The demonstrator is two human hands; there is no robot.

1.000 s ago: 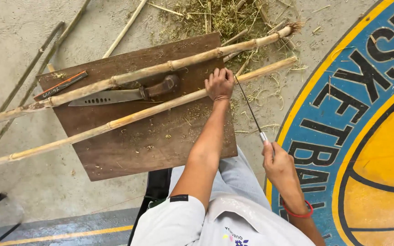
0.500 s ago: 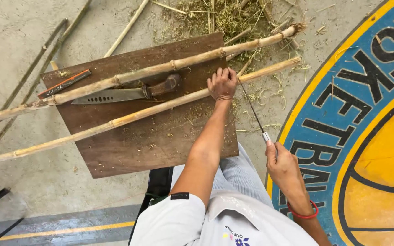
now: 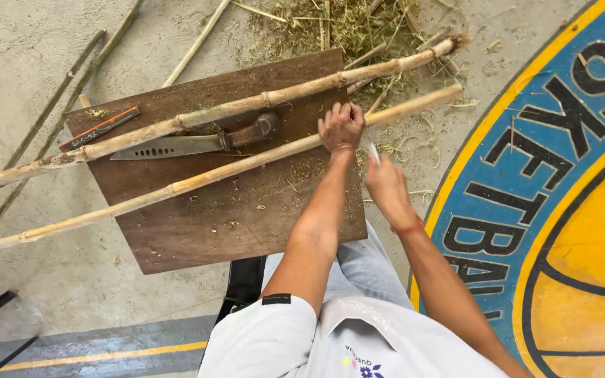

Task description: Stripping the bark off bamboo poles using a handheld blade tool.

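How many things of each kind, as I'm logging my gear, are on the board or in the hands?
Stalks: 2
Knife: 1
Orange-and-black strip: 1
White-tipped tool in the right hand: 1
Total: 5

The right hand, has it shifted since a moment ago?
Yes. The right hand has moved up and in toward the wooden board, close beside the left hand gripping the bamboo stalk.
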